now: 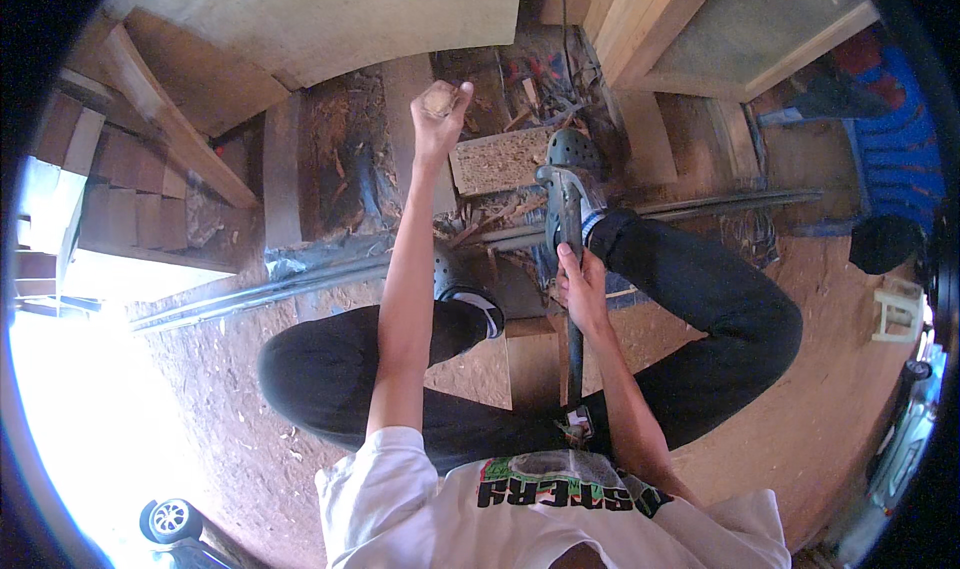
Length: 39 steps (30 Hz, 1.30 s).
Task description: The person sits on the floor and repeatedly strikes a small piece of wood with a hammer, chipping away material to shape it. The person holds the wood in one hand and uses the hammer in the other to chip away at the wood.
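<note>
My left hand (440, 119) is stretched forward and closed around a tan, rounded wooden piece (438, 100), seen nearly end-on. The rest of that piece is hidden by the fist. Closer to my body, my right hand (583, 287) grips a long dark metal bar with a curved end (563, 184). The bar's curved end points away from me, beside my right shoe (572, 149), and its shaft runs back toward my lap. Between my hands lies a rough chipboard block (494, 162).
Long metal pipes (330, 281) cross the ground near my feet. A large wooden panel (400, 14) stands ahead, with a wooden frame (655, 29) at right. Wood chips litter the ground. Another person in a blue striped top (895, 139) is far right, near a pale stool (897, 314).
</note>
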### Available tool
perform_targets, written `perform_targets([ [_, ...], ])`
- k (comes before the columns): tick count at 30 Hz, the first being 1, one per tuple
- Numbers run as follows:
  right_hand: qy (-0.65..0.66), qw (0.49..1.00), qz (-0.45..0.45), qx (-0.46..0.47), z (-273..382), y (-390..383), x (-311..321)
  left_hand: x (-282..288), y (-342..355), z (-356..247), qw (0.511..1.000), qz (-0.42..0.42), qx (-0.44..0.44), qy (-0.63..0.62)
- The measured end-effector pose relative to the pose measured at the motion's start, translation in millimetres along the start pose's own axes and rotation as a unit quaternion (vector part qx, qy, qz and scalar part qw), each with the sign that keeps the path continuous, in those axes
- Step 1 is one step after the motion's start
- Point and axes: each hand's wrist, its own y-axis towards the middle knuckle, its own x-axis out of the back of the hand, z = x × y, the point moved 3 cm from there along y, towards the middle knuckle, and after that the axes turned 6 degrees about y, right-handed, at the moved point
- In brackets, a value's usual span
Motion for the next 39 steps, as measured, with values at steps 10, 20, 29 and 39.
perform_targets([
  [10,-0.009,1.0,0.006,-0.023,-15,12,0,-19,-3,39,0.999,0.052,0.008,0.002],
  [20,-0.024,0.998,-0.029,-0.042,23,11,-15,-26,-7,54,0.998,0.058,-0.003,0.002],
  [29,0.011,0.962,0.071,0.262,137,3,-69,-30,-14,59,0.996,0.073,0.011,0.041],
  [39,-0.156,0.975,0.076,0.136,91,58,-69,-37,-19,71,0.991,0.05,0.044,-0.112],
])
